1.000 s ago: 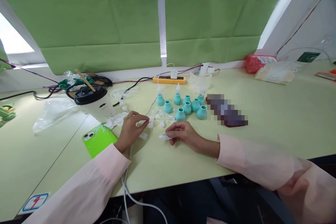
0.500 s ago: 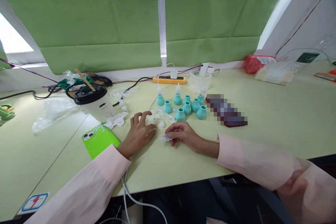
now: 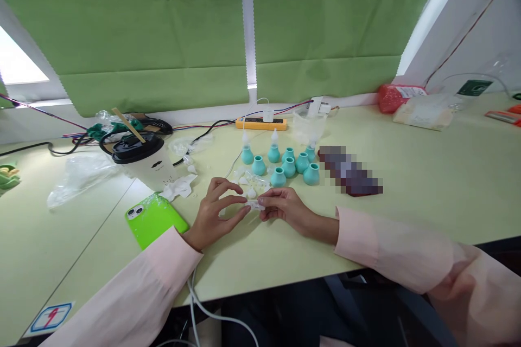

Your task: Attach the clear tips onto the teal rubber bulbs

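Between both hands, just above the table, is a small clear plastic piece (image 3: 254,205). My right hand (image 3: 285,209) pinches its right end between thumb and fingers. At its left end, my left hand (image 3: 220,207) has thumb and index finger closed on it, the other fingers curved above. Right behind the piece lies a small white rounded part (image 3: 251,193), with more loose clear parts (image 3: 248,176) beyond. Several turquoise pots (image 3: 278,177) with round openings stand past my right hand. White translucent pointed tips rise from some at the back, one of them a turquoise pot (image 3: 273,153).
To the left are a green phone (image 3: 152,219), a white cup (image 3: 154,171) with a black lid, and crumpled tissue (image 3: 179,187). A dark red pixelated object (image 3: 354,173) lies right of the pots. An orange power strip (image 3: 254,125) and clear tub (image 3: 307,127) are behind.
My left hand has moved right from the loose parts, its thumb and index finger now at the clear piece. My right hand has raised that piece slightly.
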The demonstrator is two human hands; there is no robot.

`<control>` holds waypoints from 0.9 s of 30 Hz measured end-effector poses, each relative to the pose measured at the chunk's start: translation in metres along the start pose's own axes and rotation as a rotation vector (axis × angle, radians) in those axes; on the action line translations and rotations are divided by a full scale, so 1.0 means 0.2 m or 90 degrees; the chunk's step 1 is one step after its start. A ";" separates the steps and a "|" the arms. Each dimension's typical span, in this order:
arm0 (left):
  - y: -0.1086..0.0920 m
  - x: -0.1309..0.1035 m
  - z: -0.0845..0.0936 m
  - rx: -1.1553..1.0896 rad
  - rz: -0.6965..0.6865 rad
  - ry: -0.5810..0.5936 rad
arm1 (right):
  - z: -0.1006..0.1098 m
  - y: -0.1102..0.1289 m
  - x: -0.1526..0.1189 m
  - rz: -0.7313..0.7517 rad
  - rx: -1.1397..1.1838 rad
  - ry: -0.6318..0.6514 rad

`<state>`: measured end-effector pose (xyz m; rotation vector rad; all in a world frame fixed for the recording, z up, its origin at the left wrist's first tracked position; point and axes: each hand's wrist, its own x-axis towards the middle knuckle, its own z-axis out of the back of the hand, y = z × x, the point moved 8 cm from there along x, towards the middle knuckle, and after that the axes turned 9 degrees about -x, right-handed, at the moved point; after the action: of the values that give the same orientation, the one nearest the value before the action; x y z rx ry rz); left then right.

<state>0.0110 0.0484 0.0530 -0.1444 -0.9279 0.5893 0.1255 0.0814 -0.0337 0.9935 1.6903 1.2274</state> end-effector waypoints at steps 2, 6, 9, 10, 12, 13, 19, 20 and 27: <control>-0.02 0.00 -0.01 -0.018 -0.016 0.006 | 0.00 0.00 0.00 -0.008 -0.009 -0.002; -0.03 0.00 -0.02 -0.040 -0.035 0.017 | -0.01 0.00 0.00 -0.018 -0.015 -0.002; -0.04 0.00 -0.02 -0.046 -0.046 0.025 | -0.01 0.00 0.00 -0.024 -0.012 -0.002; -0.04 0.00 -0.03 -0.044 -0.049 0.027 | -0.01 0.00 0.00 -0.025 -0.011 0.000; -0.04 0.00 -0.03 -0.029 -0.066 0.027 | -0.01 0.00 0.00 -0.028 -0.007 0.007; -0.04 -0.01 -0.03 -0.015 -0.081 0.026 | -0.02 0.00 0.00 -0.029 -0.006 0.011; -0.11 -0.05 -0.06 0.161 -0.206 0.058 | -0.02 -0.01 0.01 -0.031 -0.004 0.031; -0.13 -0.05 -0.07 0.189 -0.227 0.066 | -0.02 -0.01 0.01 -0.033 -0.006 0.032; -0.17 -0.07 -0.10 0.300 -0.296 0.086 | -0.04 -0.01 0.00 -0.041 -0.016 0.042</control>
<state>0.0351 0.0146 0.0430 0.4406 -0.6396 0.3456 0.1179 0.0789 -0.0338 0.8860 1.7394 1.2491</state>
